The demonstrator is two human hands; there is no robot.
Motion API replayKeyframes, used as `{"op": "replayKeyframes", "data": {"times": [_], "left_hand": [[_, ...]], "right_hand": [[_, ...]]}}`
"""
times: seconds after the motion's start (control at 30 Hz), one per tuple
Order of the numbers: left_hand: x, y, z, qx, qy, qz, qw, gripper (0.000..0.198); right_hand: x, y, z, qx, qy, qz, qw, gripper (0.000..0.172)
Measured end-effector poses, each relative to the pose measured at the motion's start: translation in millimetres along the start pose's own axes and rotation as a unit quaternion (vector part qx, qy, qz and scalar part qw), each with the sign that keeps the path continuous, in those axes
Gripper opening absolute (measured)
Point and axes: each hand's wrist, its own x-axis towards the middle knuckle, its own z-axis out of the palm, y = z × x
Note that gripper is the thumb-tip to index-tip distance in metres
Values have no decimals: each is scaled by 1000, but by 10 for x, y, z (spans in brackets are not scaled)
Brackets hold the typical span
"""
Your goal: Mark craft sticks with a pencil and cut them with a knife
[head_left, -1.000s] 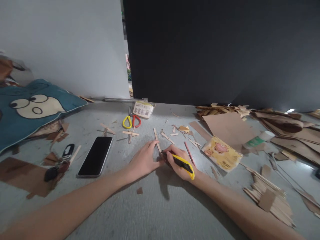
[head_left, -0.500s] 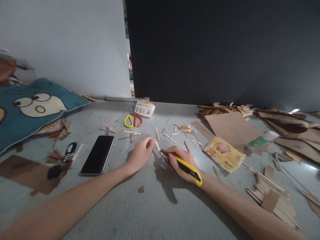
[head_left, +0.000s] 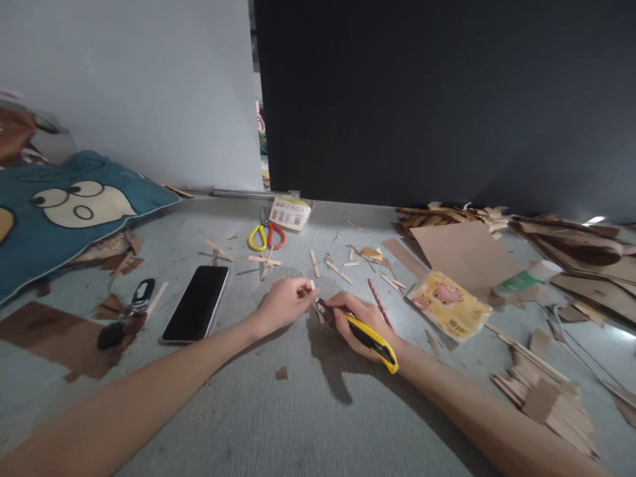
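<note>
My left hand (head_left: 284, 303) pinches a short wooden stick piece (head_left: 313, 285) between thumb and fingers, just above the grey floor. My right hand (head_left: 358, 320) is closed round a yellow and black utility knife (head_left: 370, 333), whose tip points left at the stick piece. The two hands almost touch. A small cut-off sliver (head_left: 320, 313) lies under the knife tip. More loose stick pieces (head_left: 315, 263) lie just beyond the hands.
A black phone (head_left: 197, 302) and keys (head_left: 124, 319) lie to the left, yellow and red scissors (head_left: 267, 237) further back. A yellow printed packet (head_left: 449, 303), brown cardboard sheets (head_left: 462, 253) and a pile of sticks (head_left: 546, 397) fill the right. A blue cushion (head_left: 64, 212) lies at far left.
My left hand lifted off the long stick on the floor and now pinches a short cut piece. The right hand with the knife stayed in place.
</note>
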Motion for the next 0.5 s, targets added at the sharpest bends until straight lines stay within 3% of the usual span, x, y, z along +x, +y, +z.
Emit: {"op": "replayKeyframes", "data": {"times": [0.23,0.5], "left_hand": [[-27,30,1,-1,-4,14,1000,32],[-24,16,28,35,-5,27,999,29]], "right_hand": [[-17,-112,93,13,33,70,997,12],[10,-98,164,30,44,93,994,13]]}}
